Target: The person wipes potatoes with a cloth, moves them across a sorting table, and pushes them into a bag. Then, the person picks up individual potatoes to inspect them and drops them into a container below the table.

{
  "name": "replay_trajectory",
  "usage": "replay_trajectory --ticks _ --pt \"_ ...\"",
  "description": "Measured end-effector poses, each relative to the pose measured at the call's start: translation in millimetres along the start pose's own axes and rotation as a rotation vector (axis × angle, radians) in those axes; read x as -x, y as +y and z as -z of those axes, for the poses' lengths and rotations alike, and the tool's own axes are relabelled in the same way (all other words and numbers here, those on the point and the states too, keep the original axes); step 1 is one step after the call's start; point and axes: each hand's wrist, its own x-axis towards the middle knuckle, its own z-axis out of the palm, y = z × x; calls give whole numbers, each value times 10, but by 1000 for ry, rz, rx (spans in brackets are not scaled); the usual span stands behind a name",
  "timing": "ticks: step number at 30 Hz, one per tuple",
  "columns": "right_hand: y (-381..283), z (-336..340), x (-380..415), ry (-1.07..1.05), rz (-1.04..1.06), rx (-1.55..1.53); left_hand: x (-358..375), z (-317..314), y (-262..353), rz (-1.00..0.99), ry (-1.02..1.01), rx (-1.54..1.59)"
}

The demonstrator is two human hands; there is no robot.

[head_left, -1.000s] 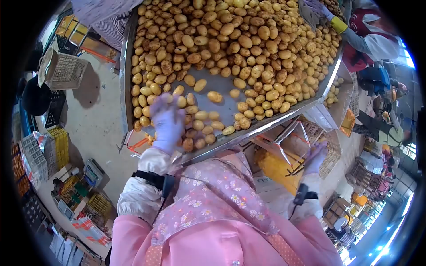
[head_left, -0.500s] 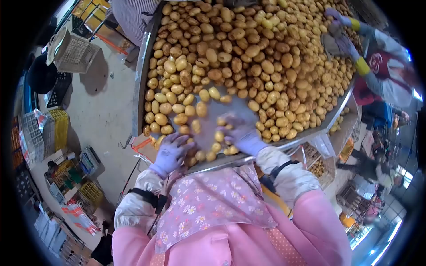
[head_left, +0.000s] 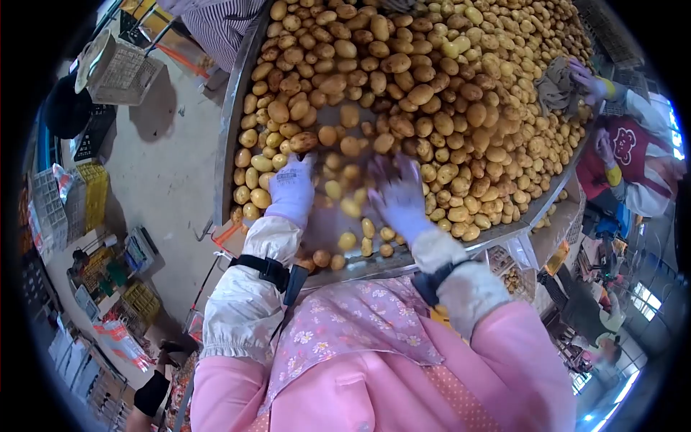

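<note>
A wide metal sorting table [head_left: 229, 137] carries a heap of potatoes [head_left: 432, 79], yellow to brown. My left hand [head_left: 291, 191], in a pale purple glove, is at the left of a thinned patch, its fingers curled down against a brown potato [head_left: 304, 142]. Its fingertips are partly hidden. My right hand [head_left: 399, 198], gloved alike, reaches in at the heap's near edge with fingers spread and blurred by motion. Between the hands several loose potatoes [head_left: 350, 207] are blurred on the wet metal. A few more lie by the near rim.
Across the table's right side a co-worker's gloved hand [head_left: 589, 81] is near a grey cloth [head_left: 556, 85]. A person in a striped garment [head_left: 219, 32] stands at the far left corner. Crates [head_left: 126, 75] stand on the floor at left.
Both my hands have moved forward from the near rim, the left more so. Potatoes between them have shifted and scattered. The co-worker's hands have drawn back from the cloth and moved apart.
</note>
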Motion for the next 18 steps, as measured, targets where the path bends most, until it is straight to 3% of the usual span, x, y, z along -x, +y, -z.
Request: replay_trajectory --ticks 1,8,10,12,14,15,16,18 --pt "-66 32 300 -40 -95 -8 -21 -33 6 -4 3 7" --pt "-328 419 1479 -90 -105 -80 -92 -208 -79 -93 -79 -149" --pt "-397 400 1658 170 -675 -813 -54 -132 -116 -139 -80 -104" --pt "-377 437 1775 147 -702 -720 62 -139 -109 -194 7 22" --pt "-484 372 1794 503 -1078 -1902 319 37 183 -158 -29 405" --pt "-586 438 1752 495 -1031 -2159 505 29 401 -230 -213 522" --pt "-672 514 1716 473 -968 -2414 768 -212 595 -360 -262 684" --pt "-557 108 1821 250 -696 -2676 1138 -226 1033 -804 -447 645"
